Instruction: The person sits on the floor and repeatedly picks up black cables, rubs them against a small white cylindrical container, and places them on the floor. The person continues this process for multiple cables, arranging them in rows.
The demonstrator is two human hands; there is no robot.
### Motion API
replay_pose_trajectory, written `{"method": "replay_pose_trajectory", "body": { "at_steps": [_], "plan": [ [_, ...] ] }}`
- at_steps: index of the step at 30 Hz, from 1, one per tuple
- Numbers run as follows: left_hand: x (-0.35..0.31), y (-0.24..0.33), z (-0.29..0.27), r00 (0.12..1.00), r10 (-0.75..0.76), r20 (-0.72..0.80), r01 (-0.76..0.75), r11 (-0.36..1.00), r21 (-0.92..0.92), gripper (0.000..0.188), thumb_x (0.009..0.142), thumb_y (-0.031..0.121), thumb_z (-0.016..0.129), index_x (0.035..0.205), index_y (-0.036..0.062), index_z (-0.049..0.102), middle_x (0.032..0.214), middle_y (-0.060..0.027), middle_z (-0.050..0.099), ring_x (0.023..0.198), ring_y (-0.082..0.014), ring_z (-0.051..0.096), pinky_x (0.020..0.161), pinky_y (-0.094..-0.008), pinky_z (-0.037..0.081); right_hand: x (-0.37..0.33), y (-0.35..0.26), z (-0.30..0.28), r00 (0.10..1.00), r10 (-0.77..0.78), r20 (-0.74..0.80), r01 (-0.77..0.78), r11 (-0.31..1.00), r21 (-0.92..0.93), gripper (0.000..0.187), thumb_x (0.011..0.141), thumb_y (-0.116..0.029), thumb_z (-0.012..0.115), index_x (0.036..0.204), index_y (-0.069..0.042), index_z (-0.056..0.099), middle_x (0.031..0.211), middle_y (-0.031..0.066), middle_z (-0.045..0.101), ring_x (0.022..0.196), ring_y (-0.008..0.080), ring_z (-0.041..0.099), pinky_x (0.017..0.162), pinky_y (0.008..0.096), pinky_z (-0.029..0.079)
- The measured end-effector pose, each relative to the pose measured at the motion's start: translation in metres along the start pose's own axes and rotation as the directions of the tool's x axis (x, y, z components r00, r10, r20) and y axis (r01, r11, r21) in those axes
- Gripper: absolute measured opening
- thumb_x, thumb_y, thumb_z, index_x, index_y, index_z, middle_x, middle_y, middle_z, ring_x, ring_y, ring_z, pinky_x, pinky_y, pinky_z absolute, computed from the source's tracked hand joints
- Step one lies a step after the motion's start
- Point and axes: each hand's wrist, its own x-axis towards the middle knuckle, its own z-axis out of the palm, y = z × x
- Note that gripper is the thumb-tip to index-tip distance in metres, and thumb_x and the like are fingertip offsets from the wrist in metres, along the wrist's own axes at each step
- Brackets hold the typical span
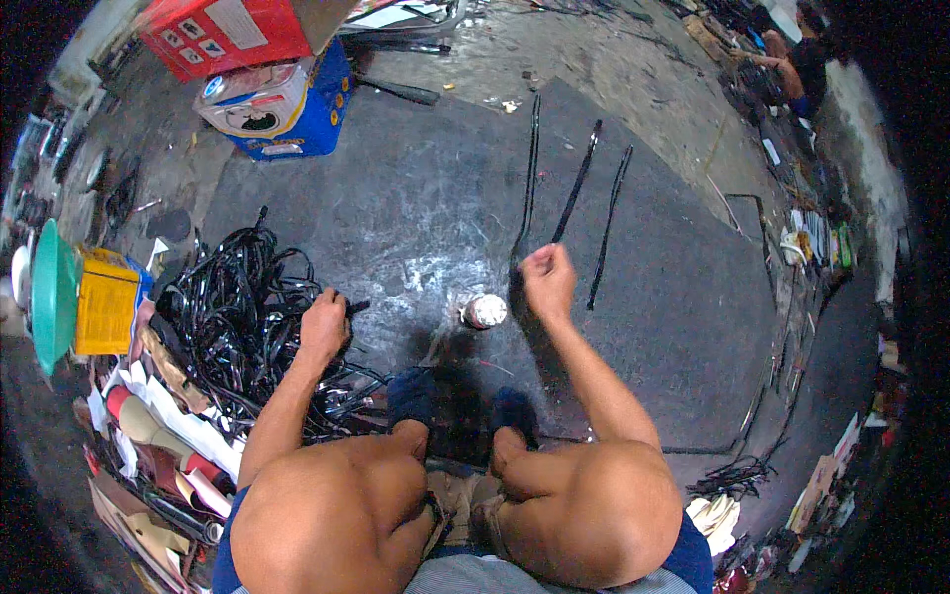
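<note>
A large tangle of glossy black strips [233, 307] lies on the left of the dark sheet on the floor. My left hand [325, 325] is at its right edge, fingers curled round a black strip [359, 307] whose end pokes out beside them. Three black strips lie spaced apart at the far right: a long left one [532, 163], a middle one [579, 183] and a right one [611, 228]. Over the lower end of the middle strip, my right hand [547, 282] has its fingers pinched together; what they hold is hidden. A small round whitish-topped container [485, 312] stands between my hands.
A blue box [297, 114] with a red box [233, 40] on top stands at the far left. A green basin [54, 297] and a yellow container [104, 302] are at the left, above scraps and rolls [148, 421]. Another person [792, 64] sits at the far right.
</note>
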Motion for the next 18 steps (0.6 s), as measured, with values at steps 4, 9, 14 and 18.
{"method": "replay_pose_trajectory", "body": {
  "at_steps": [4,9,14,18],
  "plan": [
    [-0.018,-0.014,-0.001,0.957,0.136,-0.255,-0.099,0.983,0.155,0.026,0.073,0.009,0.072,0.098,0.0028,0.067,0.105,-0.0129,0.064,0.102,-0.0319,0.064,0.081,-0.0416,0.058,-0.065,0.008,0.014,0.913,0.140,0.382,-0.142,0.990,-0.022,0.031,0.082,-0.007,0.070,0.111,-0.005,0.058,0.092,0.0135,0.069,0.087,0.0325,0.070,0.080,0.0410,0.056],
    [-0.020,-0.006,-0.014,0.955,0.179,-0.238,-0.125,0.967,0.224,0.024,0.078,0.011,0.068,0.101,0.0057,0.066,0.107,-0.0105,0.062,0.111,-0.0294,0.058,0.090,-0.0416,0.053,-0.094,-0.037,-0.003,0.884,-0.080,0.461,0.119,0.991,-0.057,0.068,0.074,-0.007,0.081,0.134,-0.009,0.050,0.124,0.0184,0.056,0.116,0.0382,0.058,0.093,0.0464,0.053],
    [-0.005,-0.033,-0.008,0.934,0.220,-0.280,-0.102,0.919,0.381,0.019,0.080,0.011,0.065,0.099,0.0090,0.067,0.102,-0.0093,0.064,0.107,-0.0275,0.061,0.095,-0.0418,0.046,-0.095,-0.052,0.009,0.936,-0.032,0.350,0.058,0.996,-0.064,0.070,0.070,-0.019,0.089,0.130,-0.008,0.053,0.117,0.0167,0.058,0.108,0.0394,0.062,0.089,0.0467,0.054],
    [0.002,-0.031,-0.024,0.971,0.157,-0.180,-0.140,0.985,0.105,0.014,0.086,0.019,0.066,0.092,0.0072,0.073,0.091,-0.0128,0.072,0.089,-0.0333,0.070,0.081,-0.0445,0.054,-0.087,-0.036,0.013,0.951,0.031,0.308,-0.050,0.997,0.054,0.063,0.071,-0.025,0.090,0.122,-0.007,0.058,0.112,0.0144,0.066,0.096,0.0380,0.068,0.083,0.0456,0.056]
  ]
}}
